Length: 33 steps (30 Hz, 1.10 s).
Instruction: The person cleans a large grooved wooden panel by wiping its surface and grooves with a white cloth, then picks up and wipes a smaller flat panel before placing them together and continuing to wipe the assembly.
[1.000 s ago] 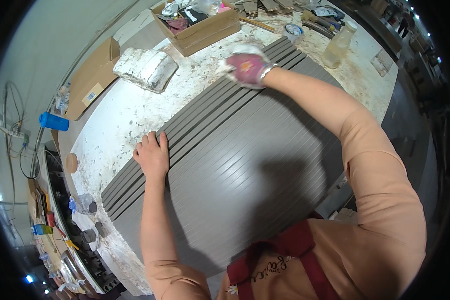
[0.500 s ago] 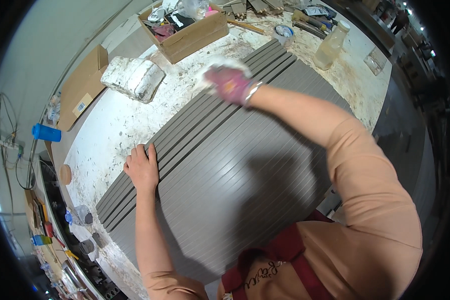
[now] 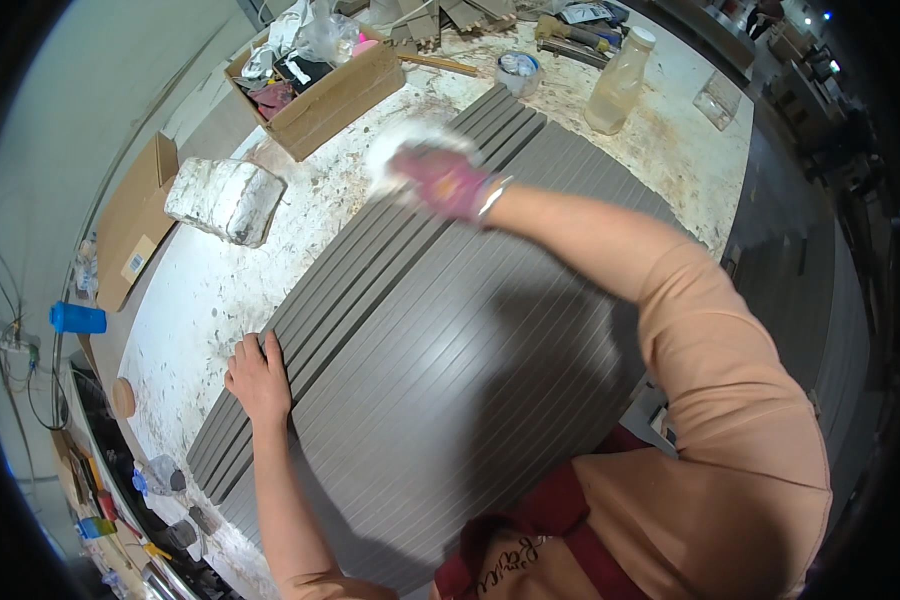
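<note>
A row of long grey strips (image 3: 315,325) lies side by side in front of me, with a gap between the far bundle and the wide near field of strips (image 3: 450,370). Bare and with its fingers extended, my left hand (image 3: 258,380) rests on the far bundle toward its left end. My right hand (image 3: 440,180), in a pink glove, is over the far edge of the same bundle near its right end. It presses a white wad, which looks like a cloth (image 3: 390,150), against the strips; motion blurs both.
On the white, stained table (image 3: 205,290) sit a whitish wrapped block (image 3: 225,200), a cardboard box (image 3: 335,110) of odds and ends, and a flat carton piece (image 3: 135,225). At the far right stand a small tub (image 3: 518,72) and a cloudy bottle (image 3: 620,85). A blue cup (image 3: 77,318) is at left.
The scene has shifted left in view. My right hand, with the white wad, has slid slightly leftward along the strips' far edge. My left hand stays on the bundle.
</note>
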Motion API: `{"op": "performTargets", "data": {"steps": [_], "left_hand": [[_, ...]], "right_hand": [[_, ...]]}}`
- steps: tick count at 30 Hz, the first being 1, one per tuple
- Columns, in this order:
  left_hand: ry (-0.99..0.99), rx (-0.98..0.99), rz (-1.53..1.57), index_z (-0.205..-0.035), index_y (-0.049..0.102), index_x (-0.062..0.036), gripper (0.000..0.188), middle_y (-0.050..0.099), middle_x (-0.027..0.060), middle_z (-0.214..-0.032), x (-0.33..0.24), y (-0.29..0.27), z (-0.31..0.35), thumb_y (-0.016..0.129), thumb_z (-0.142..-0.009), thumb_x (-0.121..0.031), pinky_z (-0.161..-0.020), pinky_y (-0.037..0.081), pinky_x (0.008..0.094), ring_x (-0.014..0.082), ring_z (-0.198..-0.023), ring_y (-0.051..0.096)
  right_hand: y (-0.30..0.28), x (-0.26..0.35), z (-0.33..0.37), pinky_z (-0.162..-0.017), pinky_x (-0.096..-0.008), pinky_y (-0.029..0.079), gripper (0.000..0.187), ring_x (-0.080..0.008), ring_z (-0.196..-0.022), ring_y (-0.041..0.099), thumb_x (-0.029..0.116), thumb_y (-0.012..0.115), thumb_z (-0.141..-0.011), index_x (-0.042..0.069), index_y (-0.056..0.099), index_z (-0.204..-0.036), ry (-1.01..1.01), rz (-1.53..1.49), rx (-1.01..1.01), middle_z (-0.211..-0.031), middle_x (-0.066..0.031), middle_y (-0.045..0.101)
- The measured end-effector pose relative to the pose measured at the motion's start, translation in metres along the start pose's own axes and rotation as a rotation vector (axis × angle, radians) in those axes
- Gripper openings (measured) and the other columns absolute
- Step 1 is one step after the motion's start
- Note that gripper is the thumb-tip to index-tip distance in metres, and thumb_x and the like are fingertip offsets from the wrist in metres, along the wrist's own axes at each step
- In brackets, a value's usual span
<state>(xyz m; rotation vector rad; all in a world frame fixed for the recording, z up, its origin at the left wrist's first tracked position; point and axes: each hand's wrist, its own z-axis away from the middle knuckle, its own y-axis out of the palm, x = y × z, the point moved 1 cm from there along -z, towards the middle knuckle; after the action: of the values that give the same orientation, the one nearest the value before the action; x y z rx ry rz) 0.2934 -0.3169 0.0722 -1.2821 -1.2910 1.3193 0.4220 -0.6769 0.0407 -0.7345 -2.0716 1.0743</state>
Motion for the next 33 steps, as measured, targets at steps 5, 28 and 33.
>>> {"op": "performTargets", "data": {"steps": [5, 28, 33], "left_hand": [[-0.003, 0.002, -0.014, -0.107, 0.056, -0.0053, 0.039, 0.057, 0.0118, -0.102, -0.002, 0.000, -0.004, 0.040, -0.096, -0.039, -0.097, 0.031, 0.0476, 0.0308, -0.100, 0.051], [0.011, -0.012, -0.011, -0.103, 0.056, -0.0057, 0.038, 0.058, 0.0115, -0.101, 0.010, 0.008, -0.002, 0.039, -0.096, -0.039, -0.091, 0.033, 0.0467, 0.0314, -0.096, 0.052], [0.016, -0.039, 0.005, -0.102, 0.057, -0.0058, 0.038, 0.058, 0.0116, -0.099, 0.006, 0.006, -0.005, 0.041, -0.096, -0.040, -0.091, 0.033, 0.0477, 0.0314, -0.095, 0.052]], "right_hand": [[-0.092, -0.076, 0.018, -0.083, -0.0423, 0.048, 0.031, -0.0343, -0.094, 0.061, 0.029, 0.057, -0.086, 0.006, 0.058, -0.107, 0.452, 0.304, 0.149, -0.102, -0.0190, 0.061], [-0.070, -0.050, 0.020, -0.086, -0.0395, 0.048, 0.034, -0.0322, -0.104, 0.059, 0.025, 0.052, -0.089, 0.012, 0.055, -0.120, 0.254, 0.215, 0.080, -0.115, -0.0159, 0.061], [-0.124, -0.116, 0.017, -0.085, -0.0421, 0.048, 0.030, -0.0367, -0.099, 0.061, 0.011, 0.054, -0.078, 0.005, 0.060, -0.107, 0.706, 0.460, 0.211, -0.106, -0.0203, 0.064]]}}
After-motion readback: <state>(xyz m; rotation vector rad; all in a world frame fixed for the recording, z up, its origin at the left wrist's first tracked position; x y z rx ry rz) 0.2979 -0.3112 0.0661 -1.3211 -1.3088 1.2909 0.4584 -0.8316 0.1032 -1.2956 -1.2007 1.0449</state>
